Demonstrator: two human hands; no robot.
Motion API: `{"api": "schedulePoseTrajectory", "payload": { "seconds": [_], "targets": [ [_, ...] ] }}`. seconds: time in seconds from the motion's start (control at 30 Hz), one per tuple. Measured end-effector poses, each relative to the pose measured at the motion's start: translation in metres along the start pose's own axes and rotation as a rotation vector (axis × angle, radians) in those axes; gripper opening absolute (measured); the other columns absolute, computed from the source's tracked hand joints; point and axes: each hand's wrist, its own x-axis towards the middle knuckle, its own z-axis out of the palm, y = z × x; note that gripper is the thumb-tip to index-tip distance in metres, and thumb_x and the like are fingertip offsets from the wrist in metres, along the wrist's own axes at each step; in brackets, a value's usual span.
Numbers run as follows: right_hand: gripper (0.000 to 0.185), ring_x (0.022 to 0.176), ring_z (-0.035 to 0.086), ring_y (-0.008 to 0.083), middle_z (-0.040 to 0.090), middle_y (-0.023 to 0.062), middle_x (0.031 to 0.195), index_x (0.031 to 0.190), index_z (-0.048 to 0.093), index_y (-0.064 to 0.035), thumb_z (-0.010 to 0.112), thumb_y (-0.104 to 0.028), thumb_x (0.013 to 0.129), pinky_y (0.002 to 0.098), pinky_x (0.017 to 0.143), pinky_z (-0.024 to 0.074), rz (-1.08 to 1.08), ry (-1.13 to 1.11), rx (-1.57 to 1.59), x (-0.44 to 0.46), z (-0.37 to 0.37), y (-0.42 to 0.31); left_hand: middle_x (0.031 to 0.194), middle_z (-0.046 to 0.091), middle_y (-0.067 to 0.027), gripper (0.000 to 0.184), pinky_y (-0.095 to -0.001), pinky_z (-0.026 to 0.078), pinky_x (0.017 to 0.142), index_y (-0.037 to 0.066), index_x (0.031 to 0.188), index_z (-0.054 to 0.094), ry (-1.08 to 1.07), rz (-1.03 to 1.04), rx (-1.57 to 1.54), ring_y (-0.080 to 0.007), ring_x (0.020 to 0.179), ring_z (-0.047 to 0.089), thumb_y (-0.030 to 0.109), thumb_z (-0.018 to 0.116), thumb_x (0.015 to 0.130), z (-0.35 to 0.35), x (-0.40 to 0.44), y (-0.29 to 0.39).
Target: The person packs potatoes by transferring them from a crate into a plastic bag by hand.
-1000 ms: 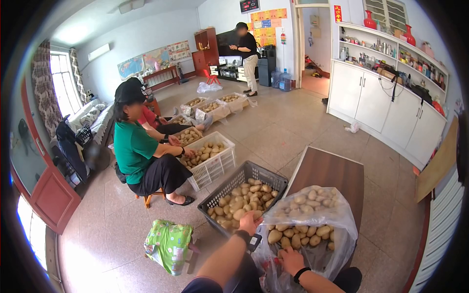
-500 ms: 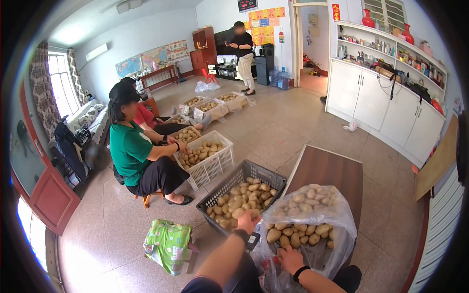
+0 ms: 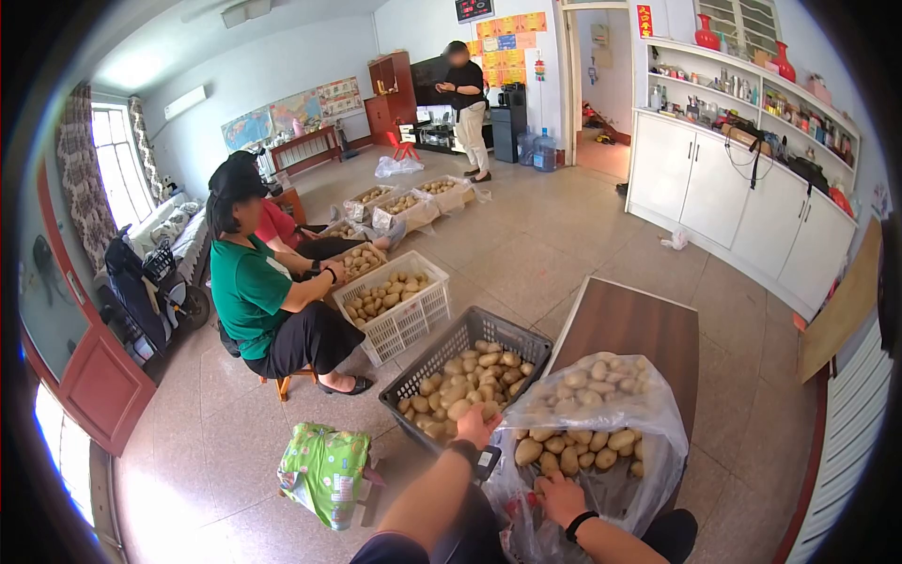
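1. Lower centre: left hand [image 3: 477, 428] extended over the near side of a dark crate [image 3: 512, 336], black device [image 3: 487, 462] at the wrist. Fingers bent toward a pale potato [image 3: 458, 410] just beside them — pinching or mere contact not possible to make out from above.
2. To the right: right hand [image 3: 562, 496] at the near mouth of a transparent bag [image 3: 672, 451], black band [image 3: 581, 526] round the wrist. Fingers partly bent, tips near the lowest of the bagged potatoes [image 3: 568, 451]; grip on film or potato likewise not possible to make out.
3. Location of the potatoes: loose, in a heap inside the dark crate; also inside the bag, some seen through the film, others at its mouth.
4. Beneath the bag: brown counter [image 3: 625, 324], close beside the dark crate.
5. Left of the crate, on the floor: green patterned bundle [image 3: 324, 470].
6. Beyond: white crate [image 3: 409, 327] of potatoes, beside a seated person in a green top [image 3: 252, 282] — farther back, a standing person in black [image 3: 467, 94].
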Motion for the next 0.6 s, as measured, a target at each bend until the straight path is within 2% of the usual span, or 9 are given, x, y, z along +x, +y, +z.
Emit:
{"api": "schedulePoseTrajectory", "payload": {
  "seconds": [0.27, 0.33, 0.47, 0.53, 0.6],
  "targets": [
    [0.028, 0.092, 0.062, 0.031, 0.057, 0.0069, 0.108, 0.107, 0.064, -0.0192, 0.067, -0.028, 0.08, 0.0427, 0.076, 0.0522, -0.009, 0.021, -0.004, 0.0, 0.006, 0.003, 0.11, 0.06, -0.0168, 0.029, -0.0448, 0.06, 0.072, 0.002, 0.118, 0.05, 0.013, 0.011, -0.005, -0.0345, 0.089, 0.063, 0.014, 0.056, 0.092, 0.0, -0.002, 0.003],
    [0.029, 0.092, 0.062, 0.0311, 0.057, 0.0069, 0.108, 0.107, 0.063, -0.019, 0.067, -0.028, 0.08, 0.0427, 0.076, 0.0522, -0.008, 0.015, -0.006, 0.0, 0.007, 0.004, 0.123, 0.052, -0.0175, 0.034, -0.0484, 0.057, 0.083, 0.0, 0.125, 0.046, 0.024, -0.006, -0.024, -0.0345, 0.109, 0.055, 0.009, 0.053, 0.093, 0.002, -0.005, 0.006],
    [0.03, 0.092, 0.062, 0.0314, 0.057, 0.0073, 0.108, 0.108, 0.063, -0.0185, 0.068, -0.027, 0.08, 0.0431, 0.076, 0.0521, -0.029, 0.027, -0.025, -0.001, 0.001, 0.002, 0.124, 0.053, -0.0176, 0.034, -0.0488, 0.057, 0.083, -0.001, 0.125, 0.047, 0.044, -0.024, -0.035, -0.0348, 0.11, 0.055, 0.009, 0.053, 0.093, 0.0, -0.004, 0.009],
    [0.03, 0.091, 0.062, 0.0315, 0.057, 0.0075, 0.108, 0.107, 0.062, -0.0183, 0.068, -0.027, 0.08, 0.0432, 0.075, 0.0521, -0.036, 0.033, -0.02, -0.002, 0.0, 0.002, 0.115, 0.056, -0.0165, 0.032, -0.0466, 0.059, 0.074, 0.003, 0.121, 0.049, 0.005, 0.024, -0.076, -0.0373, 0.093, 0.06, 0.011, 0.057, 0.092, -0.01, 0.008, 0.003],
    [0.029, 0.09, 0.062, 0.0317, 0.057, 0.0079, 0.107, 0.106, 0.062, -0.0177, 0.068, -0.027, 0.079, 0.0432, 0.075, 0.052, -0.04, 0.034, -0.004, -0.002, 0.0, 0.003, 0.115, 0.056, -0.0165, 0.032, -0.0463, 0.059, 0.074, 0.002, 0.121, 0.049, -0.054, 0.083, 0.042, -0.0372, 0.094, 0.06, 0.012, 0.056, 0.091, -0.021, 0.023, -0.004]
  ]
}}
